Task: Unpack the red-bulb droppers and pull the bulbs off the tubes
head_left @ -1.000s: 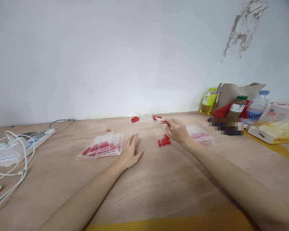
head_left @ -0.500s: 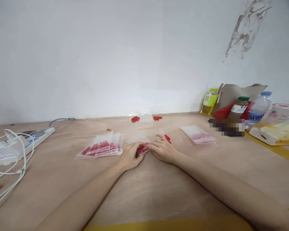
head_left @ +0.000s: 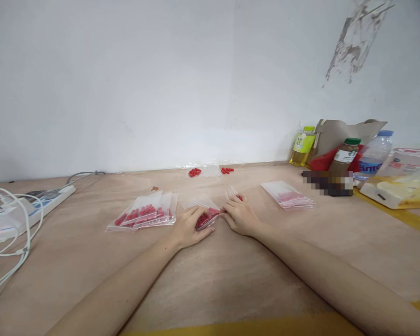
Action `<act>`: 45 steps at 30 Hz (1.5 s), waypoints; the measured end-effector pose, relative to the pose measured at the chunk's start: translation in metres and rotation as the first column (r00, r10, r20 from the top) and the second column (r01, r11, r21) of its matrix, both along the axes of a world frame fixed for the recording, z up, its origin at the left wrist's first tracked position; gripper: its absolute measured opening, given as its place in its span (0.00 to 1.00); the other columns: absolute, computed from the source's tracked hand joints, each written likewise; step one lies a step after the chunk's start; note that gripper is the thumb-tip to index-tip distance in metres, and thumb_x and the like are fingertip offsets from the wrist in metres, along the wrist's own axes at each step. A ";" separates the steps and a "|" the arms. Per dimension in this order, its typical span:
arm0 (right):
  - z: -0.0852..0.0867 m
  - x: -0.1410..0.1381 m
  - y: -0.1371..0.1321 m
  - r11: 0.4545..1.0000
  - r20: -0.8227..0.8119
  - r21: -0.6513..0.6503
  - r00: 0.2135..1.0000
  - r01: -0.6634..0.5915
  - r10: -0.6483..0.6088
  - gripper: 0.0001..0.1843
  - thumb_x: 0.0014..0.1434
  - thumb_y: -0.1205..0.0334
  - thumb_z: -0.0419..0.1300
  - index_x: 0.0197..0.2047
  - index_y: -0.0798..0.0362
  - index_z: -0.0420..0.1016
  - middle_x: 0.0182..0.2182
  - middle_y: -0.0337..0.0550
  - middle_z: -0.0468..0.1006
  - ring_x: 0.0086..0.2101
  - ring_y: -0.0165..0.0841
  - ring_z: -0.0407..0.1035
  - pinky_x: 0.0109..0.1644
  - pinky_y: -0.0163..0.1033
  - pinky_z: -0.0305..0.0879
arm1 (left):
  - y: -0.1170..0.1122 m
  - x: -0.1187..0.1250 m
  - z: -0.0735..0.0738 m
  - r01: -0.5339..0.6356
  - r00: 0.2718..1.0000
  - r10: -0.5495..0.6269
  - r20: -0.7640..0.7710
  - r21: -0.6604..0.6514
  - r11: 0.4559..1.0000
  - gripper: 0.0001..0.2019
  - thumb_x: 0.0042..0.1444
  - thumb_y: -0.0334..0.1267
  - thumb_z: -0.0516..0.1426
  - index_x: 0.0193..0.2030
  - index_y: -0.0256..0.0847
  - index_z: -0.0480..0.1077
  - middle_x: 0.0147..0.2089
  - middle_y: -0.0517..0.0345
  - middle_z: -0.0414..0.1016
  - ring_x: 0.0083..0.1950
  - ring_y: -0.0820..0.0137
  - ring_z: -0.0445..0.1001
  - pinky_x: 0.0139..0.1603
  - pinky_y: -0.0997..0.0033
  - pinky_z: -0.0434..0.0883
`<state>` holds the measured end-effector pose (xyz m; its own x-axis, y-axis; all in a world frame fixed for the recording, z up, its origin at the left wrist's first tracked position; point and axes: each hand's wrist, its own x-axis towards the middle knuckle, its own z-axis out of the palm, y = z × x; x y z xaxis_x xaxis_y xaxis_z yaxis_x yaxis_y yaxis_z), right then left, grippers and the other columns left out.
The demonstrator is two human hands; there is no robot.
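The clear plastic bag [head_left: 207, 217] of red-headed sticks lies on the brown-covered table between the two hands, its red heads toward the person and its pale shafts running away and slightly left. The left hand [head_left: 192, 228] holds it from the left, fingers curled over that side and thumb stretched along the near edge. The right hand [head_left: 241, 216] meets the bag's right corner with its thumb, its fingers bent; whether they grip anything cannot be told. The loose red-headed sticks [head_left: 232, 190] lie just beyond the right fingertips, partly covered by them, their long axis pointing away and a little left, heads nearest the fingers; the right hand is much the nearer to them. A fanned stack of filled bags [head_left: 140, 215] sits beside the left hand, and a neater stack [head_left: 287, 194] lies well apart to the right. As for writing, the yellow-green label on the green-capped bottle [head_left: 302, 145] bears Chinese characters too small to read; the dark bottle [head_left: 345, 156] carries a white label with a Starbucks-like round mark; the blue-capped water bottle [head_left: 373, 156] shows blue lettering, of which "ant" is legible.
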<state>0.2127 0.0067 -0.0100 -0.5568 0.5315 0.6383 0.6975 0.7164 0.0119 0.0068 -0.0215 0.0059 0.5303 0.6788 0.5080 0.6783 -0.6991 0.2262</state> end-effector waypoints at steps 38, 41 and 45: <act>0.001 -0.018 -0.001 0.962 -0.085 0.248 0.986 -0.117 0.142 0.10 0.57 0.67 0.52 0.31 0.49 0.74 0.30 0.37 0.75 0.34 0.28 0.62 0.51 0.44 0.46 | 0.009 0.006 -0.003 0.080 0.959 -0.050 0.278 -0.096 0.992 0.07 0.54 0.33 0.52 0.35 0.40 0.72 0.39 0.55 0.74 0.40 0.71 0.72 0.44 0.69 0.69; 0.002 -0.019 -0.001 0.957 -0.092 0.261 0.984 -0.125 0.154 0.10 0.58 0.66 0.51 0.31 0.50 0.74 0.30 0.38 0.75 0.33 0.28 0.62 0.49 0.43 0.47 | 0.010 0.006 -0.002 0.094 0.960 -0.061 0.272 -0.112 0.989 0.08 0.55 0.33 0.51 0.34 0.40 0.72 0.39 0.55 0.74 0.41 0.71 0.72 0.44 0.70 0.68; 0.002 -0.021 -0.001 0.955 -0.116 0.268 0.980 -0.126 0.162 0.10 0.59 0.62 0.52 0.29 0.51 0.74 0.29 0.38 0.75 0.32 0.28 0.62 0.42 0.40 0.48 | 0.011 0.008 -0.003 0.078 0.961 -0.037 0.273 -0.141 0.987 0.08 0.56 0.33 0.51 0.32 0.39 0.71 0.39 0.55 0.73 0.39 0.71 0.71 0.41 0.71 0.68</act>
